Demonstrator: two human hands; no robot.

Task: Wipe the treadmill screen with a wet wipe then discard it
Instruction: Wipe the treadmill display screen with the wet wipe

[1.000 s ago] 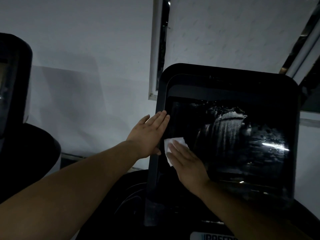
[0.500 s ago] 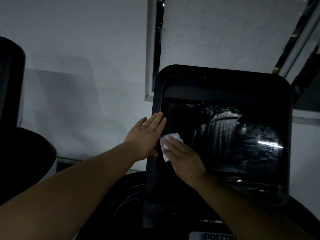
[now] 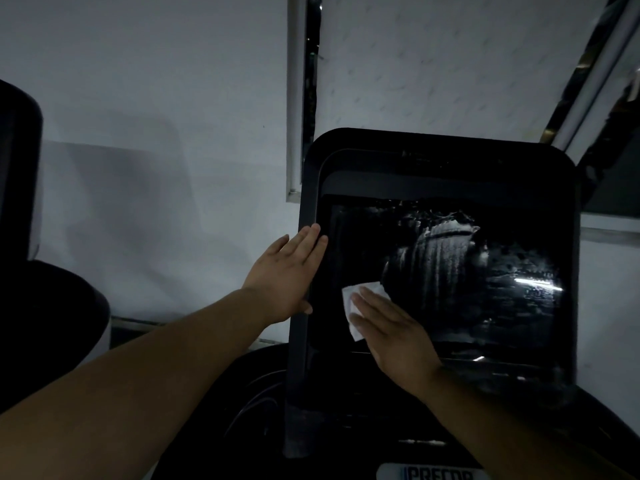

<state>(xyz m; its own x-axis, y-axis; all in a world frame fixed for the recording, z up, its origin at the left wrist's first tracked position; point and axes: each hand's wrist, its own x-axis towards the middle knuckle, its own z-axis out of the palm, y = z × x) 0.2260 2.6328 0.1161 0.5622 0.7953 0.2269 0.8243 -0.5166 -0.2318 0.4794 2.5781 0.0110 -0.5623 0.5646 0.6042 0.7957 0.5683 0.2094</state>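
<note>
From the head camera, the right hand [image 3: 391, 336] lies flat with straight fingers on a small white wet wipe [image 3: 360, 308], pressing it against the lower left part of the dark, glossy rectangular treadmill screen [image 3: 450, 271], whose middle carries pale streaky smears. The left hand [image 3: 285, 277] rests open, fingers straight and together, against the black left frame [image 3: 306, 209] of the console. A white wall [image 3: 156, 150] stands behind.

Wet wipe [image 3: 363, 306] on treadmill screen [image 3: 450, 271]
</note>
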